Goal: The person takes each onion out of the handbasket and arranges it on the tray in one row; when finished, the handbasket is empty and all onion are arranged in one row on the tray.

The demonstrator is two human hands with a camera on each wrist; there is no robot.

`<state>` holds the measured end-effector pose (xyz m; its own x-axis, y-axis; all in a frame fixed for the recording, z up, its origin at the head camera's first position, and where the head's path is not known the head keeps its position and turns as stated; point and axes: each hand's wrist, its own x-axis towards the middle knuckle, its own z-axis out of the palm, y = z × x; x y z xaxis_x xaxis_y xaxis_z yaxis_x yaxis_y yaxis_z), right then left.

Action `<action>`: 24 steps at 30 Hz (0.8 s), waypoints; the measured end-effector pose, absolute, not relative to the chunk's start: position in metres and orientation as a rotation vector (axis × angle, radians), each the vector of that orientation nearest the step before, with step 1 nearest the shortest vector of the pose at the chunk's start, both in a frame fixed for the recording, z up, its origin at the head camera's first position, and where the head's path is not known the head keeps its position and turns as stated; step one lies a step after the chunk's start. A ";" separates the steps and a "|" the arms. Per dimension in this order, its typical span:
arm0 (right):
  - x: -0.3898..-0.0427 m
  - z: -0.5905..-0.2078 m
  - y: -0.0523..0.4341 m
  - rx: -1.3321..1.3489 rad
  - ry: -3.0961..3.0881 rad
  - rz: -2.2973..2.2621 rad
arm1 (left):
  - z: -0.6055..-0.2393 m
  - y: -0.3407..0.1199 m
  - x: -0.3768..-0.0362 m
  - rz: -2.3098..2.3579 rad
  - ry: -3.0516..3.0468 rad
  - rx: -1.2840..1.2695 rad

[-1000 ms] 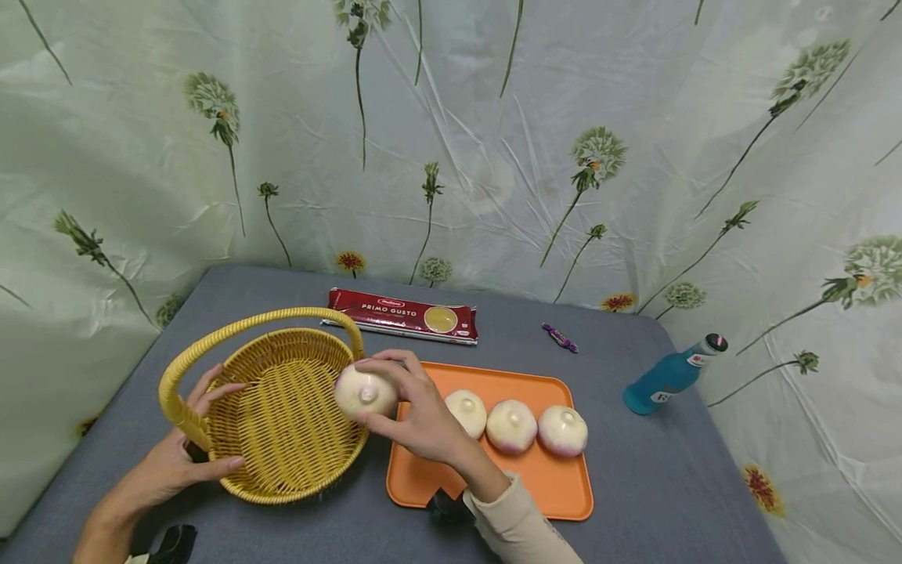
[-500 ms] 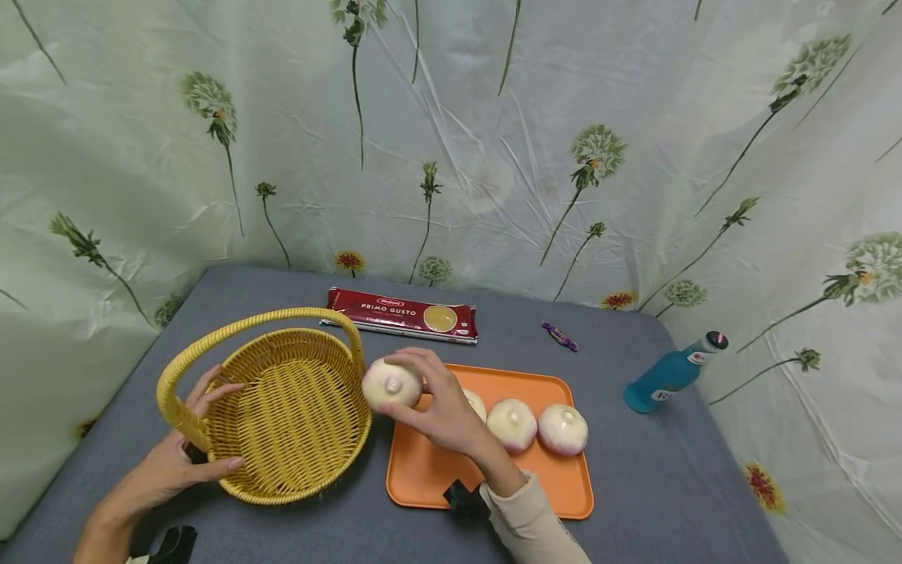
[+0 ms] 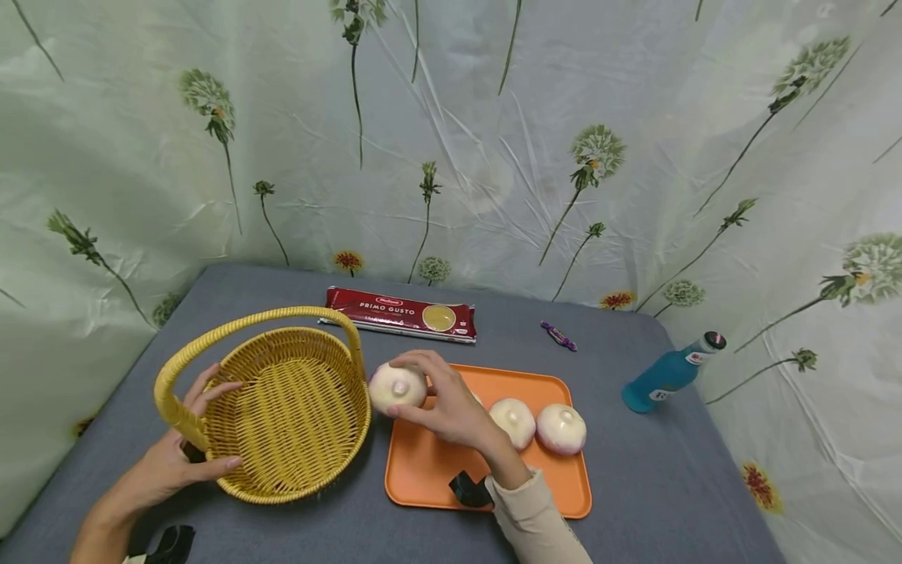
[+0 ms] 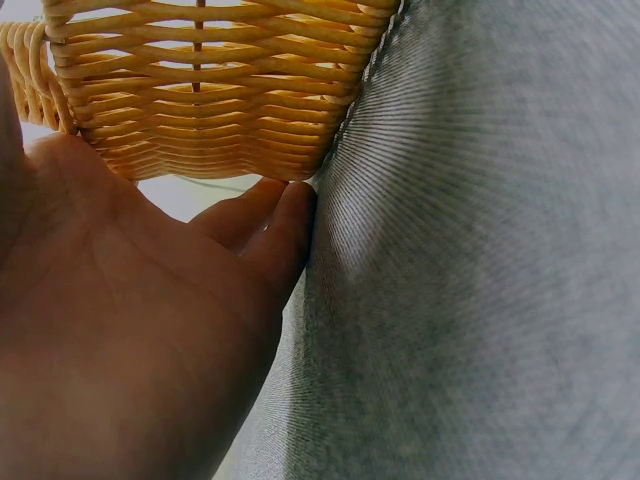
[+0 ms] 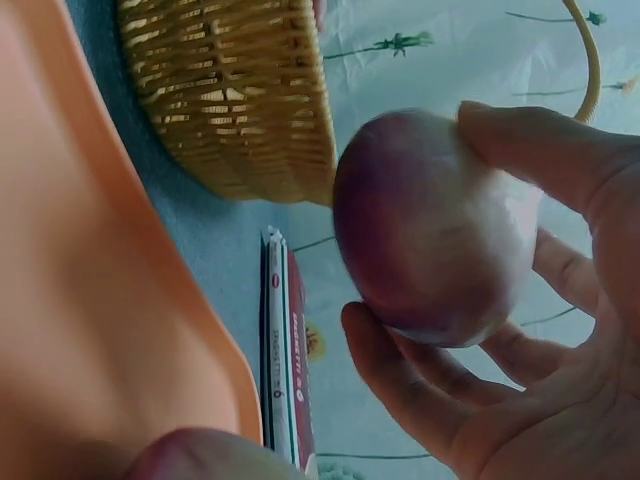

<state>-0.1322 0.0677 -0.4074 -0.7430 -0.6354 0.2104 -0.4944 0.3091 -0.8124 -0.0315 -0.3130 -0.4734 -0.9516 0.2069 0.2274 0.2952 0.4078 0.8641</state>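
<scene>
The turnip (image 3: pixel 398 387), white with a purple flush, sits in the grip of the right hand (image 3: pixel 451 407), whose fingers (image 5: pixel 540 150) and thumb curl round it and hold it in the air over the left end of the orange tray (image 3: pixel 430 474), just beside the rim of the yellow wicker basket (image 3: pixel 296 415). It touches neither tray nor basket as far as the head view shows. Two more turnips (image 3: pixel 561 428) lie side by side on the tray to the right of the hand, and a third is mostly hidden behind it. The left hand (image 3: pixel 179 458) rests flat against the outer wall of the basket on its near left side, fingers straight and spread, its grip loose around nothing; the left wrist view shows the fingertips (image 4: pixel 285 225) touching the woven wall where it meets the grey desk (image 3: pixel 634 501). Behind the basket lies a red spaghetti packet (image 3: pixel 398 313). A small purple sweet (image 3: pixel 560 336) lies further right, and a blue bottle (image 3: pixel 669 374) stands near the desk's right edge.
</scene>
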 end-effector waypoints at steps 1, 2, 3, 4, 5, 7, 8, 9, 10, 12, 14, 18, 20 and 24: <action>-0.133 -0.408 0.068 -1.062 2.435 -1.393 | -0.474 -0.313 -0.031 -1.604 -2.563 -0.461; -0.134 -0.408 0.069 -1.072 2.454 -1.369 | -0.474 -0.313 -0.031 -1.608 -2.560 -0.464; -0.135 -0.409 0.070 -1.082 2.474 -1.347 | -0.474 -0.314 -0.031 -1.612 -2.561 -0.469; -0.135 -0.409 0.070 -1.090 2.492 -1.327 | -0.474 -0.314 -0.031 -1.607 -2.564 -0.469; -0.136 -0.410 0.071 -1.099 2.510 -1.310 | -0.474 -0.314 -0.031 -1.605 -2.564 -0.472; -0.137 -0.410 0.071 -1.108 2.533 -1.285 | -0.474 -0.314 -0.031 -1.602 -2.565 -0.474; -0.138 -0.411 0.072 -1.110 2.541 -1.277 | -0.474 -0.314 -0.031 -1.602 -2.563 -0.476; -0.138 -0.411 0.072 -1.110 2.550 -1.266 | -0.474 -0.314 -0.032 -1.601 -2.563 -0.477; -0.139 -0.412 0.072 -1.110 2.556 -1.256 | -0.475 -0.314 -0.032 -1.604 -2.561 -0.478; -0.139 -0.413 0.072 -1.114 2.562 -1.239 | -0.475 -0.314 -0.032 -1.608 -2.556 -0.476; -0.140 -0.414 0.071 -1.113 2.575 -1.214 | -0.475 -0.314 -0.031 -1.612 -2.552 -0.468; -0.142 -0.416 0.072 -1.111 2.614 -1.165 | -0.475 -0.315 -0.031 -1.598 -2.557 -0.460; -0.142 -0.417 0.073 -1.106 2.635 -1.140 | -0.474 -0.315 -0.031 -1.585 -2.564 -0.462; -0.142 -0.419 0.075 -1.095 2.642 -1.097 | -0.474 -0.314 -0.032 -1.577 -2.565 -0.470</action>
